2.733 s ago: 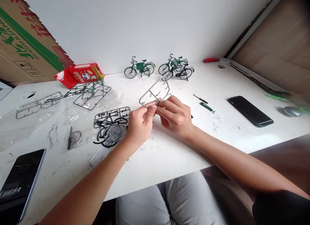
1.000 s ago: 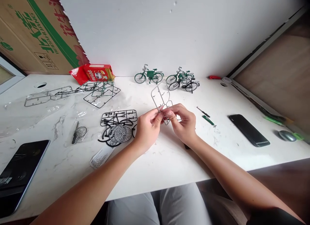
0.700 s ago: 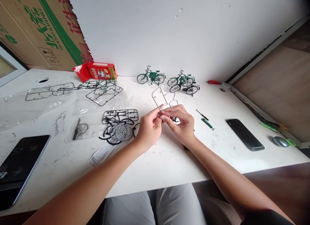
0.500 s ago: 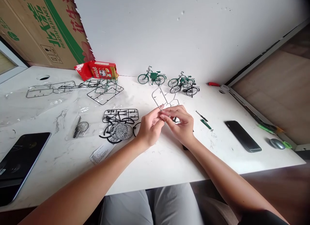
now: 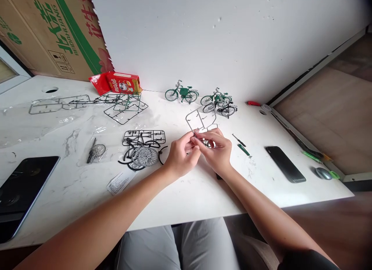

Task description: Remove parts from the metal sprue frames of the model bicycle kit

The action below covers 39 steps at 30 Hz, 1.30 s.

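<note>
A grey plastic parts frame (image 5: 201,119) stands tilted above my fingertips, its thin rails reaching toward the back of the table. My left hand (image 5: 182,153) pinches its near edge between thumb and fingers. Close against it, my right hand (image 5: 217,150) has thumb and forefinger closed on the same edge. Small parts beneath the right fingers are mostly hidden. To the left of my hands lie black bicycle model parts (image 5: 141,155) with a spoked wheel (image 5: 148,157) and a black parts frame (image 5: 158,131).
Behind stand a green model bicycle (image 5: 182,92), another green one (image 5: 213,97) and a black one (image 5: 228,109). Phones lie at left (image 5: 24,188) and right (image 5: 285,163). Tweezers (image 5: 244,150), a red box (image 5: 124,83), more frames (image 5: 126,113) and a paper slip (image 5: 120,181) surround my hands.
The grey parts frame has tilted lower and shifted slightly right. My fingers have changed position a little on its near edge. The whole view has shifted slightly.
</note>
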{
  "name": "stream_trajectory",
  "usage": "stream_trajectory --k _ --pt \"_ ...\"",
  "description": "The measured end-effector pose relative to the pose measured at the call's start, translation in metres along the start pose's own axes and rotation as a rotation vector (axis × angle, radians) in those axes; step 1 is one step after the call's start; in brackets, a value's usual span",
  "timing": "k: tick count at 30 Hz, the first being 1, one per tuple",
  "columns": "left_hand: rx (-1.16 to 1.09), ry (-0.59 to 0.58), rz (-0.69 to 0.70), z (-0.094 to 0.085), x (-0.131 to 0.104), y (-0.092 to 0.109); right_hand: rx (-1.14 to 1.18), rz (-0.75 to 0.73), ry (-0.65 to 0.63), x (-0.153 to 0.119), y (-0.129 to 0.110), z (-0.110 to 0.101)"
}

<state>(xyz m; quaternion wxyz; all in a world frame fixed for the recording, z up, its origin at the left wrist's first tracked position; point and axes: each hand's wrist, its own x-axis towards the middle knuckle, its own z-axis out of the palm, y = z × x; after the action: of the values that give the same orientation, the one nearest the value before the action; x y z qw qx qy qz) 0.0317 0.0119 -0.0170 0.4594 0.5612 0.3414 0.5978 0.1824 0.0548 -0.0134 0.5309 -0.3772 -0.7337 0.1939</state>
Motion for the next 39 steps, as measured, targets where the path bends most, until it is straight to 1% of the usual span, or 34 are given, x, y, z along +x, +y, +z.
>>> stream_trajectory --k 4,7,10,15,19,22,26,30,34,36,39 --pt "-0.039 -0.009 -0.028 -0.001 0.002 -0.004 0.033 0.05 0.014 0.001 0.001 -0.001" --pt "-0.057 0.022 -0.048 -0.003 0.004 -0.007 0.068 0.064 -0.033 0.002 0.003 -0.001" --pt "-0.022 0.062 -0.056 -0.003 0.005 -0.009 0.111 0.07 -0.088 0.004 0.003 -0.001" --pt "0.007 0.094 -0.071 -0.002 0.005 -0.007 0.126 0.073 -0.1 0.004 0.002 -0.001" --pt "0.081 0.128 -0.06 -0.004 0.006 -0.006 0.173 0.13 -0.12 0.001 0.002 0.0" --pt "0.121 0.128 -0.025 -0.005 0.007 -0.007 0.23 0.185 -0.068 0.002 0.001 0.003" --pt "0.157 0.103 0.02 -0.004 0.005 -0.007 0.252 0.198 0.075 0.006 0.002 0.004" --pt "0.2 0.117 0.033 -0.003 0.004 -0.008 0.136 0.18 0.144 0.008 0.009 0.002" --pt "0.196 0.088 0.01 -0.003 0.003 -0.009 0.002 0.13 0.187 0.008 0.018 0.0" --pt "0.194 0.086 -0.016 -0.004 0.003 -0.009 0.012 0.131 0.165 0.008 0.02 -0.001" --pt "0.17 0.079 -0.054 -0.006 0.004 -0.011 0.157 0.167 0.042 0.009 0.019 -0.001"
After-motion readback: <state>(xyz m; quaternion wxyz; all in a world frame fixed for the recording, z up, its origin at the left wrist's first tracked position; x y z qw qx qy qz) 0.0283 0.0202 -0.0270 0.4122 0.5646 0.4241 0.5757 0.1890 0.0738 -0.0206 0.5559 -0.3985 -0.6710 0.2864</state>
